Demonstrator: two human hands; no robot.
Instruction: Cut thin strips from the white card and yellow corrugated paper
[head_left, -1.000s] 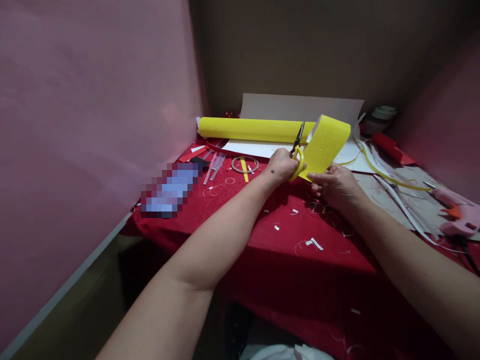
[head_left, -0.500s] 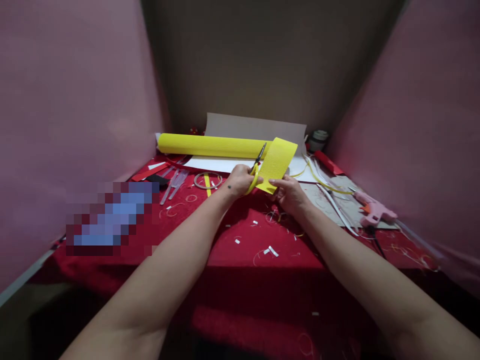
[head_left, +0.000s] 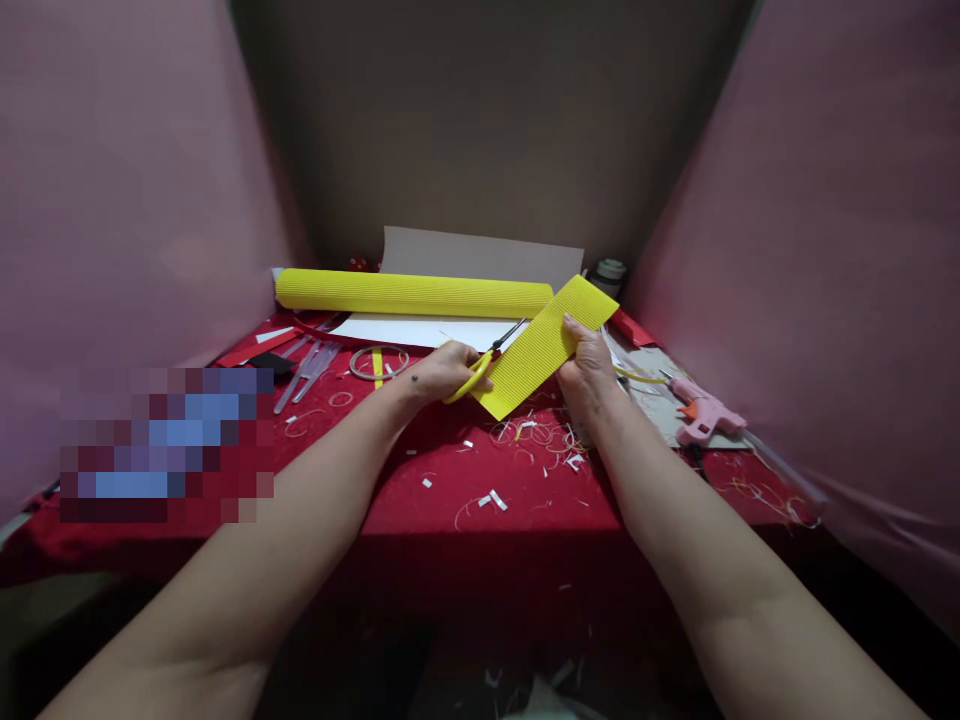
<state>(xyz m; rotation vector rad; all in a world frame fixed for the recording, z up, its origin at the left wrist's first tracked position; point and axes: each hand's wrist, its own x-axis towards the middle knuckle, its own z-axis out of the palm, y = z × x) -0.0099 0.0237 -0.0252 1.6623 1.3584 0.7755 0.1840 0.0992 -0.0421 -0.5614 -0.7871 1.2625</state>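
Note:
A yellow corrugated strip [head_left: 536,350] is held slanted above the red cloth, its lower end to the left. My left hand [head_left: 450,370] is closed round the yellow handles of the scissors [head_left: 474,378] and touches the strip's lower left end. The dark blades point up and to the right beside the strip's upper left edge. On the right, my right hand [head_left: 589,365] grips the strip near its upper end, thumb on the front face, other fingers mostly hidden behind it.
Behind lie a yellow corrugated roll [head_left: 412,293] and white sheet [head_left: 480,247]. A pink glue gun [head_left: 705,412] lies right; clear glue sticks [head_left: 307,372] and a ring [head_left: 379,363] lie left. Paper scraps litter the red cloth [head_left: 450,510]. A blurred patch covers the far left.
The strip has tilted further to the right. My right hand has moved up along it from the lower end. The whole view has shifted, so the table things appear further left.

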